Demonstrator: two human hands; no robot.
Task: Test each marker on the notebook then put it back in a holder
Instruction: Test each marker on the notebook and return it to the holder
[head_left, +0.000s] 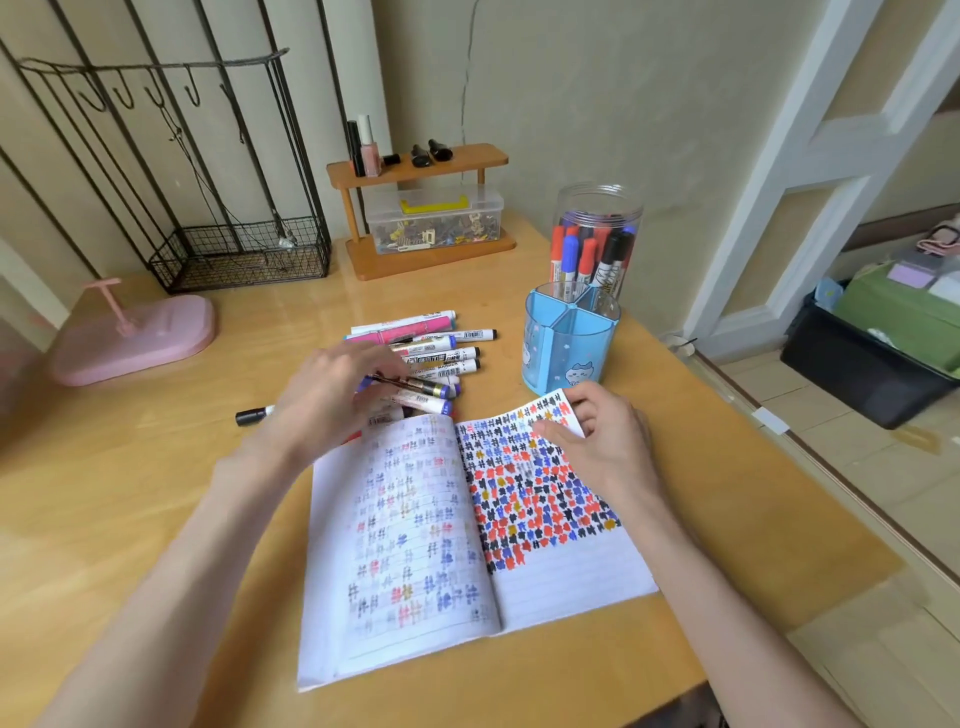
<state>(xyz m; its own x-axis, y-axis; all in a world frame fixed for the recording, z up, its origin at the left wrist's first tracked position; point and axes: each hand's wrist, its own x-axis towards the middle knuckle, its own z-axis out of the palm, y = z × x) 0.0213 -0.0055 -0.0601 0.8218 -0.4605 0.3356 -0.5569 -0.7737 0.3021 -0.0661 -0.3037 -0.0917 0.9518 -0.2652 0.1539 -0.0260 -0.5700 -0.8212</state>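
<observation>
Marker (415, 385) juts right from left grip (332, 400)

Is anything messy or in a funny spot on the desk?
Yes. One black-capped marker lies alone on the table, left of the marker pile. The notebook has its top right corner bent up, pinched by the right hand.
</observation>
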